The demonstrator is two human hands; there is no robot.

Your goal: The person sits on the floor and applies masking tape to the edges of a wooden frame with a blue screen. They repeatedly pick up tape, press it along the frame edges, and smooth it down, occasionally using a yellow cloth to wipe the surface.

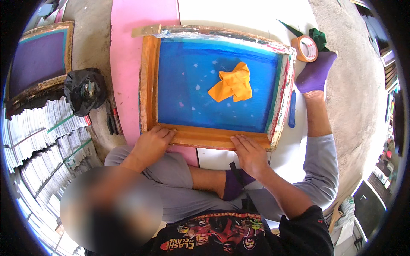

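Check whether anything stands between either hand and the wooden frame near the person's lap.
Nothing visible does: the left hand and the right hand both touch the near side of the wooden frame. The orange cloth lies beyond them on the blue panel, not in between.

1. A round grey blur (111,209) is hiding the upper part of the person's bare left arm (137,158).
2. A crumpled yellow-orange cloth (234,83) is covering part of the blue mesh (188,113) in the paint-stained wooden frame (149,81).
3. A crumpled black plastic bag (77,88) is concealing most of its contents.
4. The lower edge is cutting off the black printed T-shirt (294,234).
5. The dark fisheye rim is cropping the stacked white papers (38,115).
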